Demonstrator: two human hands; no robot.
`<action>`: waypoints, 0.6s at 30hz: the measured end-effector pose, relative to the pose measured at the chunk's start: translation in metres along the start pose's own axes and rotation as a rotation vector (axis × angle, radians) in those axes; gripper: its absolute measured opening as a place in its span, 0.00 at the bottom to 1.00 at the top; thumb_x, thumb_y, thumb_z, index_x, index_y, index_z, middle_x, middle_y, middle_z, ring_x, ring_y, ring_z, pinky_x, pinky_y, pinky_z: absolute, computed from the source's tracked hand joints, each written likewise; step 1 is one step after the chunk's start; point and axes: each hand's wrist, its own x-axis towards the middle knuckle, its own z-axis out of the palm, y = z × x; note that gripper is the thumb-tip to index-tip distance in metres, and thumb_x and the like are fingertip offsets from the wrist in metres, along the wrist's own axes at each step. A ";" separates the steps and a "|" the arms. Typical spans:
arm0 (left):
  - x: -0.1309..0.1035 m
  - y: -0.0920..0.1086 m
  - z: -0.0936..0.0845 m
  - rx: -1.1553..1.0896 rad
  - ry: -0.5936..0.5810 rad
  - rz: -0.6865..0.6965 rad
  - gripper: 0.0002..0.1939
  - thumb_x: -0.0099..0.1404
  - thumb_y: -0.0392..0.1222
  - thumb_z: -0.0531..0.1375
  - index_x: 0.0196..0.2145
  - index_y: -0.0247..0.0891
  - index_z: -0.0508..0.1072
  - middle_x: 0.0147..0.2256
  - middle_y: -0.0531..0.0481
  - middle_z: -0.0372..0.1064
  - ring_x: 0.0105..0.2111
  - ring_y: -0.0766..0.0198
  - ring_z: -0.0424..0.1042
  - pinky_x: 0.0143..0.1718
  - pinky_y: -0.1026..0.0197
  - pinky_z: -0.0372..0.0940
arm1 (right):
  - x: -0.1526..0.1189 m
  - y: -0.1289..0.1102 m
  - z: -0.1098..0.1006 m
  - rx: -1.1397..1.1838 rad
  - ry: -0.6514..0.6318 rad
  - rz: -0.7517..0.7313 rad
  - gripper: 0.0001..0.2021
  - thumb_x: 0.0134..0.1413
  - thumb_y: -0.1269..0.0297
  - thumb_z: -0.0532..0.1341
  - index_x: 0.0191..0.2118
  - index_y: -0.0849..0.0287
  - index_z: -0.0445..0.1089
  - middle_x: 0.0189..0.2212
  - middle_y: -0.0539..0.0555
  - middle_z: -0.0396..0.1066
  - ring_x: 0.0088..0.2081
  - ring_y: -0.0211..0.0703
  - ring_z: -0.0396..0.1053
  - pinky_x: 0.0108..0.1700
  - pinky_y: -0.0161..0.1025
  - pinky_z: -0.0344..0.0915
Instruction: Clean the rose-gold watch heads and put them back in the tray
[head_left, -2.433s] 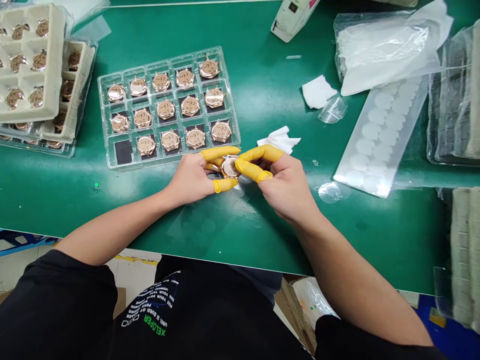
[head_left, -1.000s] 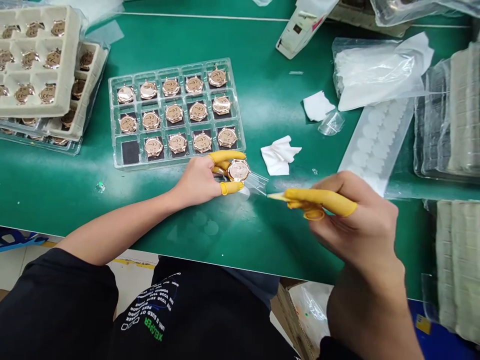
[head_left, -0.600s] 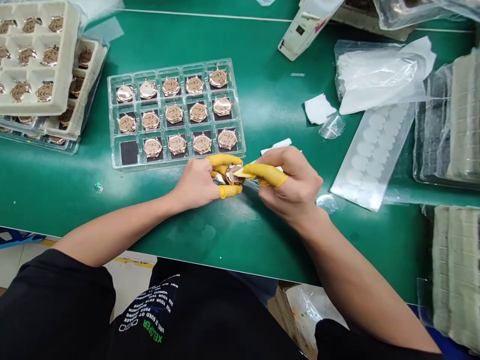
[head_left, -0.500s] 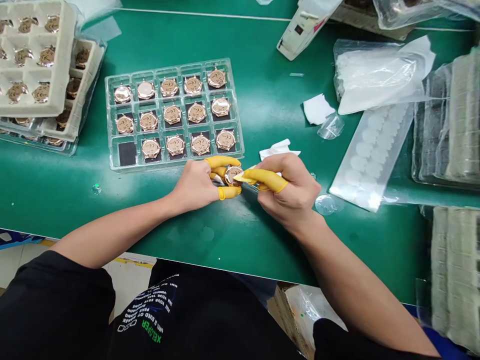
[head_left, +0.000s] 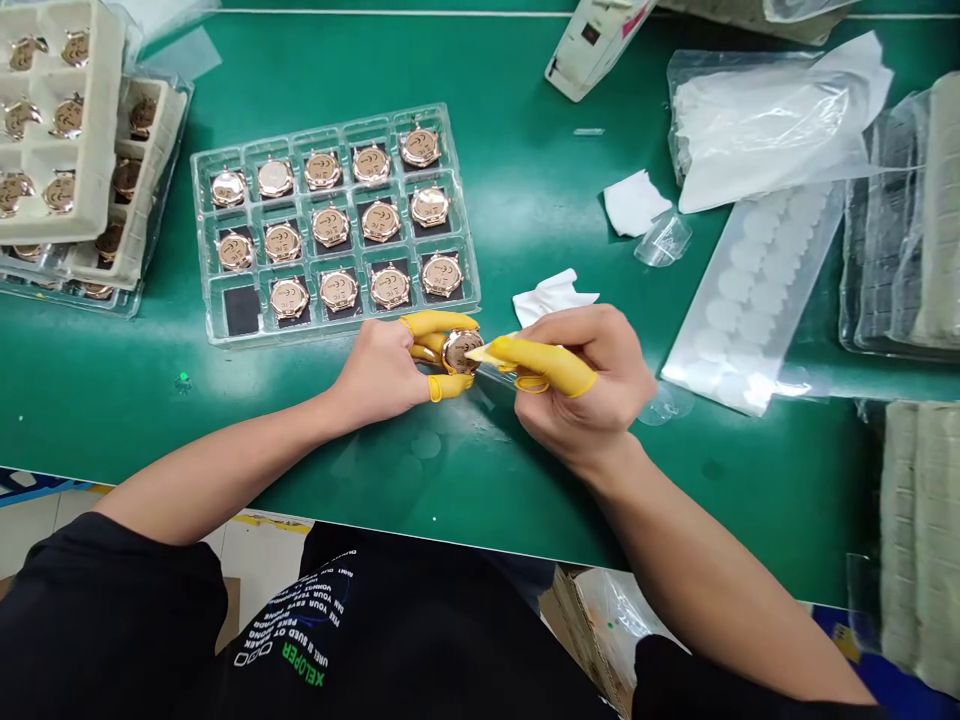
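Watch case [head_left: 454,350], one held, fourteen in tray [head_left: 345,324]

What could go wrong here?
1. The pale pointed tool in the right hand is at the watch case; a slip might scratch its shiny surface.
2. The left hand grips that case by its edge with covered fingers, so it could slip out.
3. That hand is close to the clear tray; a bump might jostle the cases inside.

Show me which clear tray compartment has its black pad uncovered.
The near left corner compartment: its black pad shows whole; all fourteen others hold watch cases.
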 end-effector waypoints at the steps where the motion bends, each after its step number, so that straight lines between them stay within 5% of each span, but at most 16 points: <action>1: 0.000 0.000 0.000 0.009 0.004 0.003 0.28 0.52 0.38 0.74 0.52 0.37 0.80 0.40 0.49 0.83 0.37 0.60 0.82 0.44 0.58 0.80 | 0.000 -0.001 0.002 -0.019 -0.001 -0.009 0.20 0.55 0.82 0.59 0.45 0.48 0.73 0.33 0.51 0.72 0.34 0.41 0.71 0.33 0.42 0.67; 11: -0.001 0.001 0.001 -0.020 0.018 -0.039 0.29 0.50 0.37 0.73 0.52 0.35 0.80 0.40 0.46 0.83 0.37 0.58 0.83 0.42 0.58 0.79 | -0.005 -0.014 0.000 -0.033 -0.147 -0.045 0.17 0.56 0.83 0.56 0.41 0.52 0.72 0.32 0.53 0.71 0.35 0.44 0.67 0.34 0.44 0.65; 15: -0.001 0.003 0.000 0.029 0.021 -0.021 0.28 0.50 0.39 0.74 0.51 0.35 0.80 0.39 0.47 0.83 0.37 0.60 0.82 0.43 0.59 0.79 | 0.002 -0.007 -0.005 0.022 -0.254 0.121 0.08 0.62 0.76 0.57 0.37 0.55 0.69 0.30 0.52 0.66 0.31 0.41 0.64 0.30 0.40 0.60; 18: 0.000 0.005 0.000 0.003 0.030 -0.028 0.28 0.51 0.40 0.73 0.51 0.34 0.80 0.38 0.48 0.82 0.34 0.63 0.81 0.41 0.60 0.79 | 0.008 0.006 -0.011 0.067 -0.200 0.251 0.04 0.67 0.64 0.61 0.37 0.54 0.69 0.31 0.51 0.66 0.32 0.39 0.66 0.33 0.39 0.63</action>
